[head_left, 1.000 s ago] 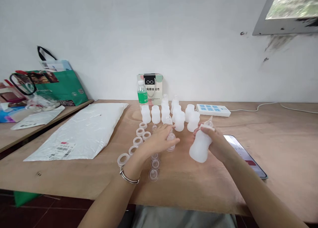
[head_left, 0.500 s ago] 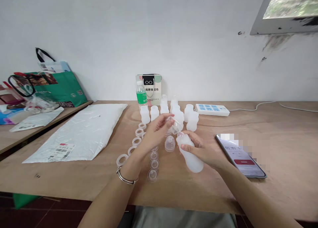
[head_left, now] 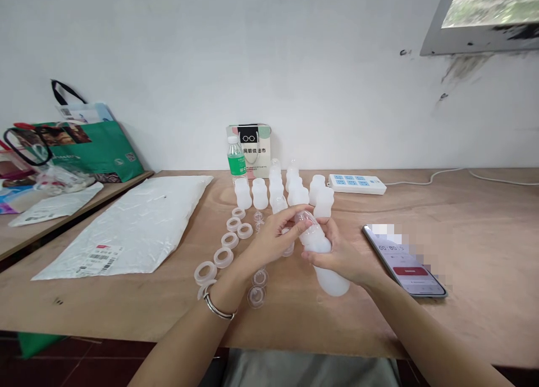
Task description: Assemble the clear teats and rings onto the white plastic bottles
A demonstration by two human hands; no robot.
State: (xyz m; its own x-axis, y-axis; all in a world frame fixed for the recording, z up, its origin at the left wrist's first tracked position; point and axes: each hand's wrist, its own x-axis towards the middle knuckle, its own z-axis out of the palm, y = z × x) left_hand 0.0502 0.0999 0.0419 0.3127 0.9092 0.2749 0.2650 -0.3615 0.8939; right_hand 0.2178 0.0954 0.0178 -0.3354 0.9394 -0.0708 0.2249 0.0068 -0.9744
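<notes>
In my right hand (head_left: 337,252) is a milky white baby bottle (head_left: 330,277), tilted with its base toward me. My left hand (head_left: 286,232) grips a clear cap (head_left: 309,218) over the top of that bottle; the nipple beneath is hard to make out. Beside my left hand stands another clear cap (head_left: 288,246), partly hidden by the fingers. Screw rings (head_left: 223,257) lie in a slanting row left of my left forearm. Clear nipples (head_left: 256,296) form a line partly covered by that forearm. Behind my hands stand several white bottles (head_left: 323,200), some capped.
A phone (head_left: 406,263) showing a timer lies to the right. At the back are a power strip (head_left: 357,183), a water bottle (head_left: 236,162) and a paper bag (head_left: 261,145). A white plastic mailer (head_left: 138,218) covers the left part of the table (head_left: 484,241).
My left hand has brought the clear cap down and right onto the top of the bottle. My right hand still holds the bottle, with its fingers shifted nearer the neck.
</notes>
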